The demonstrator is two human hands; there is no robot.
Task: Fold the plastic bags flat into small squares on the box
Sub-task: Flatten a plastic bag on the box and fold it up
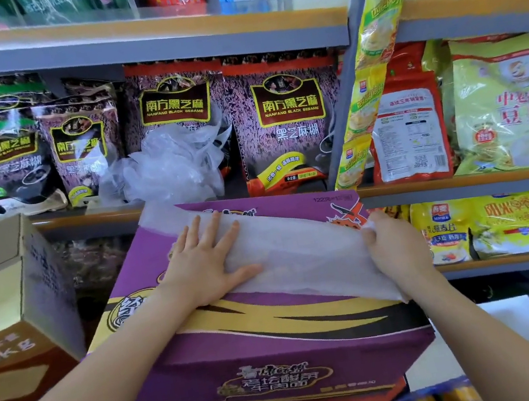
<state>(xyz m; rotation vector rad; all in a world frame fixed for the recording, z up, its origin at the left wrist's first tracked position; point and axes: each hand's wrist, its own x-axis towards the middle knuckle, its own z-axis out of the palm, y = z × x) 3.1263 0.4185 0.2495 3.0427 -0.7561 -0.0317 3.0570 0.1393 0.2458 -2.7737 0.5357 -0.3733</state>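
A translucent white plastic bag (302, 253) lies stretched across the top of a purple noodle carton (231, 351). My left hand (204, 265) presses flat on the bag's left part, fingers spread. My right hand (399, 248) grips the bag's right end at the carton's right edge, with plastic bunched between thumb and fingers. A heap of crumpled clear plastic bags (170, 163) sits on the shelf just behind the carton.
Shelves of black sesame packets (288, 120) and yellow cereal bags (504, 106) stand behind and to the right. An open cardboard box (21, 273) and a brown 5 kg carton (12, 365) stand at the left. A white sheet (505, 328) lies at lower right.
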